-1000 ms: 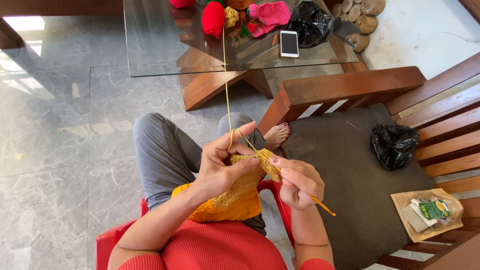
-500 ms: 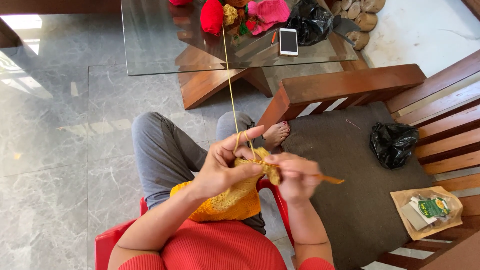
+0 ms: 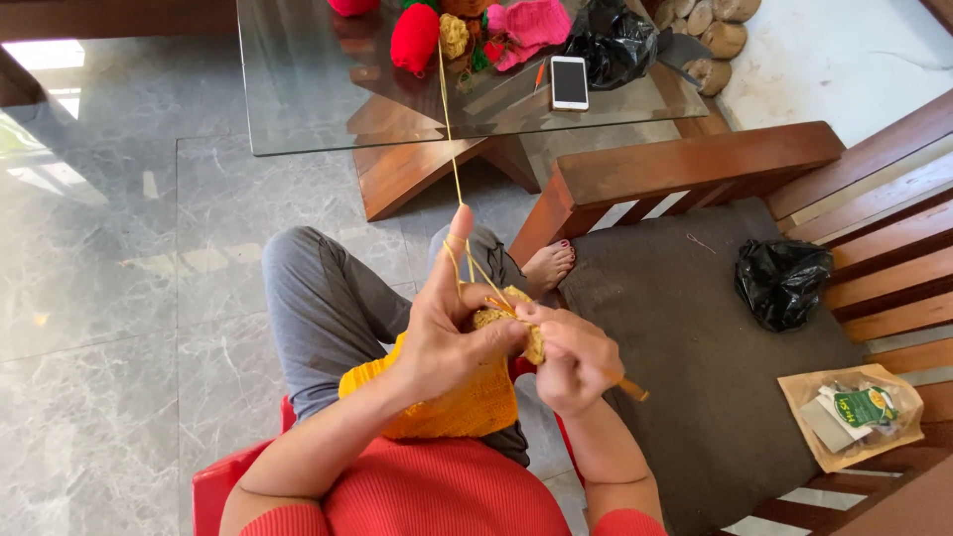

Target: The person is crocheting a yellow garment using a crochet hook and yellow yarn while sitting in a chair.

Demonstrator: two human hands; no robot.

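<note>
Two bare hands meet over a seated person's lap, both closed on crochet work. Left hand (image 3: 452, 342) pinches the small tan-yellow crocheted piece (image 3: 516, 328) between thumb and curled fingers (image 3: 496, 342), its index finger raised straight toward 12 o'clock with the thin yellow yarn strand (image 3: 452, 139) looped over it. Right hand (image 3: 576, 359), at 3 o'clock of the left and touching the same piece, is curled shut around a slim orange-brown crochet hook (image 3: 627, 387), whose handle end pokes out toward 4 o'clock; the hook's tip is hidden in the stitches.

Below the hands, at 6 o'clock, a finished panel of bright orange-yellow knitted fabric (image 3: 457, 402) lies across grey trousers (image 3: 318, 318) and against a red ribbed top (image 3: 447, 496). A bare foot with red-painted nails (image 3: 551, 266) shows at 1 o'clock of the hands, resting on the grey marble floor (image 3: 109, 278).

From the raised finger the strand runs up toward 12 o'clock to a glass-topped bench with a wooden base (image 3: 318, 109). On it stand a red yarn ball (image 3: 414, 38), a small tan yarn ball (image 3: 455, 35), a pink knitted item (image 3: 536, 22), a white-cased phone lying face down (image 3: 569, 81) and a crumpled black plastic bag (image 3: 611, 42).

At 3 o'clock, a wooden slatted sofa with a dark grey cushion (image 3: 685, 328) carries a second small black plastic bag (image 3: 782, 283) and, toward 4 o'clock, a clear packet with green-labelled contents (image 3: 852, 412).
</note>
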